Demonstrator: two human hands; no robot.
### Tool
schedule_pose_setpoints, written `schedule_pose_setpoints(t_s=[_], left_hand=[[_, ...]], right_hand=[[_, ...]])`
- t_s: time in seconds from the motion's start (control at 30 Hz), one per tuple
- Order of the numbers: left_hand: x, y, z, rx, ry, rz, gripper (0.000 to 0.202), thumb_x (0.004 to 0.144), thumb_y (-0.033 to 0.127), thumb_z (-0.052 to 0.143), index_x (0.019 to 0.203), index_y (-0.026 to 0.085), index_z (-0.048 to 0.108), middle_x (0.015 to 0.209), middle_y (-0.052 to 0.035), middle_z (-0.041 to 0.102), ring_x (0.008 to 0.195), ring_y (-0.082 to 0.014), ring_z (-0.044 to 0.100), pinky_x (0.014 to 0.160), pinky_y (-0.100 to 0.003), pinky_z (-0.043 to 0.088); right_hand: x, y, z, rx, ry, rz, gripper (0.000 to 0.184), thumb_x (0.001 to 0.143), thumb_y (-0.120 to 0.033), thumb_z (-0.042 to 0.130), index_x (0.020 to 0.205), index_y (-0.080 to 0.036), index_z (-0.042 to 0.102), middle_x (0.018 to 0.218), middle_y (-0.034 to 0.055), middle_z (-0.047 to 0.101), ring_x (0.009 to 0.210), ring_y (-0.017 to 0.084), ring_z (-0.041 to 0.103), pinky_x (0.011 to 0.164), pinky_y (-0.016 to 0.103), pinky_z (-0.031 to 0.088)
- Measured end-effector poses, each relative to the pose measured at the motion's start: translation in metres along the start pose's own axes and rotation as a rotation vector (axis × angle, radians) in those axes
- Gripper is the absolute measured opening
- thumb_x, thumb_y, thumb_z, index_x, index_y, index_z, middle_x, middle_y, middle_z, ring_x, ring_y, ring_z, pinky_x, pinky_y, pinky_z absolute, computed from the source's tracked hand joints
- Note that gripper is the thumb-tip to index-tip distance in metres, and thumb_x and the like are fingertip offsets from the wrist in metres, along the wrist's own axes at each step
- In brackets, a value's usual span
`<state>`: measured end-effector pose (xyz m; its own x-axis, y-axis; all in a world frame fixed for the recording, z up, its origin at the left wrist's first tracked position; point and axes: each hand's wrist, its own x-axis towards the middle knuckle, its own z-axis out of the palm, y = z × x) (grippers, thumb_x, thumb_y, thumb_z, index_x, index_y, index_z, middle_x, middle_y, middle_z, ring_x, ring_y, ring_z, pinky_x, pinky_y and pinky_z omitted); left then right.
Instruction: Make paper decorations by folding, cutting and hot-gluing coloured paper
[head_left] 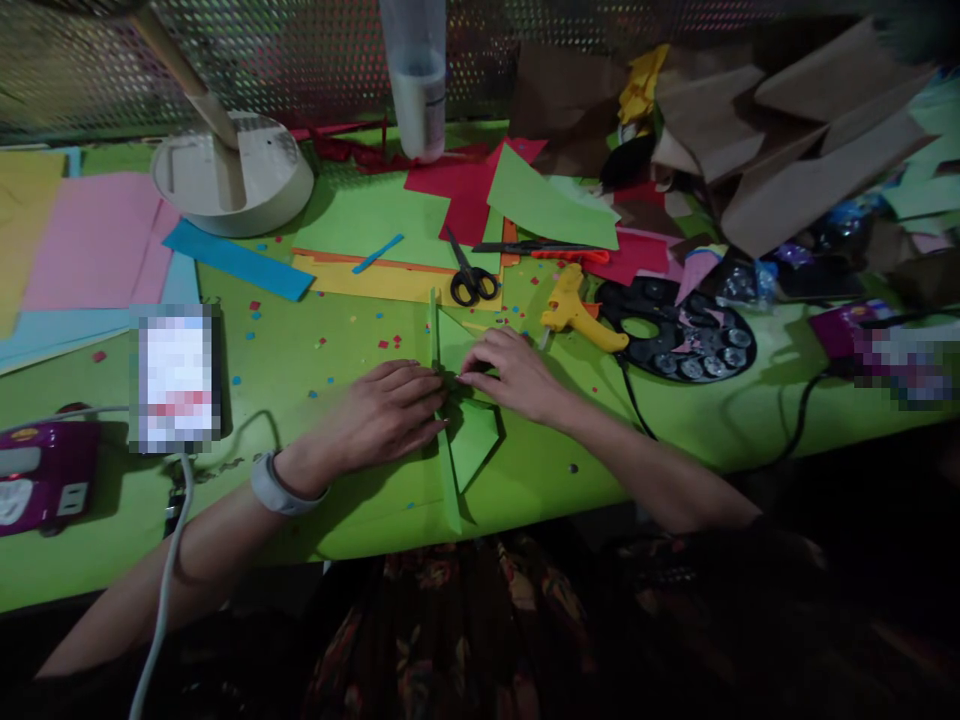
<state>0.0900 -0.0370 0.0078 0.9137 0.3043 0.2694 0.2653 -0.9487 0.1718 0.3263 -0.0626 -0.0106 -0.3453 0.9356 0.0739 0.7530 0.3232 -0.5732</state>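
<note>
A folded piece of green paper [471, 440] lies on the green table [315, 350] in front of me, with a raised crease running from far to near. My left hand [390, 410] rests on its left side, fingers curled and pressing the paper down. My right hand [510, 372] comes in from the right and pinches the fold at the middle with its fingertips. The two hands nearly meet over the crease. A pale band sits on my left wrist.
Black scissors [471, 280] and a yellow glue gun [574, 312] lie just beyond the hands. A black paint palette [679, 340] is to the right, a phone [176, 378] and a purple device [41, 475] to the left. Coloured sheets, a lamp base [232, 175] and a glue bottle [418, 85] stand further back.
</note>
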Motion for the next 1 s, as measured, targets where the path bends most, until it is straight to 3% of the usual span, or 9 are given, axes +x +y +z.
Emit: schedule_pose_setpoints(t_s=[0.63, 1.0], left_hand=[[-0.0019, -0.0012, 0.0006, 0.015, -0.02, 0.031, 0.032, 0.095, 0.035, 0.056, 0.119, 0.016, 0.066, 0.121, -0.0123, 0.07, 0.111, -0.0261, 0.064, 0.098, -0.042, 0.051], [0.0007, 0.002, 0.0076, 0.088, -0.112, 0.012, 0.057, 0.096, 0.053, 0.047, 0.134, 0.011, 0.057, 0.122, -0.0161, 0.064, 0.109, -0.0299, 0.058, 0.096, -0.045, 0.046]], right_hand=[[-0.0006, -0.0013, 0.004, 0.054, 0.051, 0.081, 0.006, 0.09, -0.024, 0.067, 0.092, -0.02, 0.07, 0.095, 0.0042, 0.064, 0.098, 0.022, 0.053, 0.086, 0.038, 0.039], [0.0019, -0.0027, 0.0058, 0.022, 0.048, 0.098, 0.005, 0.091, -0.023, 0.065, 0.094, -0.02, 0.069, 0.097, 0.0055, 0.065, 0.1, 0.023, 0.054, 0.088, 0.039, 0.042]])
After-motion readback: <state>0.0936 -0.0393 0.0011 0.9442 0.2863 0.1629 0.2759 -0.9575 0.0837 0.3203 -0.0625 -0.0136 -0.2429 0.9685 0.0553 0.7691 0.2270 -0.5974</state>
